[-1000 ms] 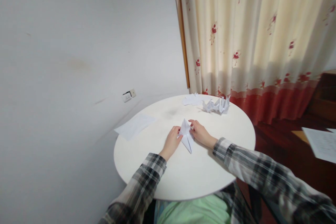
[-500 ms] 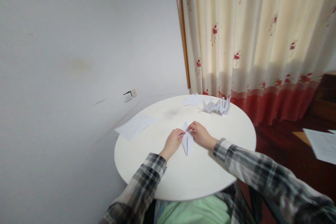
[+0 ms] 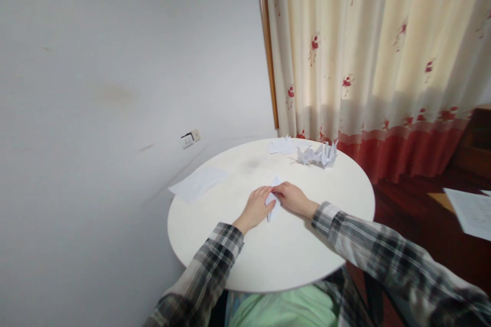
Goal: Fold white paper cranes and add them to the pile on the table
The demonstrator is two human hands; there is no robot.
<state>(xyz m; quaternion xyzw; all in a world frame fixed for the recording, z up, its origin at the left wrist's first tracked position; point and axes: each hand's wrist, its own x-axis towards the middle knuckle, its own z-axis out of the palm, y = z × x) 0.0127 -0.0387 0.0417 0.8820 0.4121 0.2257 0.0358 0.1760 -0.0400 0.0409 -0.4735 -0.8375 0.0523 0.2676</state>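
A folded piece of white paper (image 3: 272, 208), narrow and pointed at both ends, lies on the round white table (image 3: 284, 260). My left hand (image 3: 258, 206) presses on its left side, thumb toward the lower half and fingers near the middle. From the right, my right hand (image 3: 291, 196) pinches the paper near its middle, fingertips meeting those of the left hand. Both hands cover much of the paper, so its middle folds are hidden.
Several folded paper cranes (image 3: 324, 155) stand at the table's back right. Beside them lie white paper pieces (image 3: 282, 146). A flat white sheet (image 3: 197, 184) overhangs the left edge. Close by are a wall with a socket (image 3: 187, 141) and a curtain (image 3: 368, 71).
My hands have come together over the paper's middle. The left hand now lies flatter across it, and the paper looks narrower and slightly turned.
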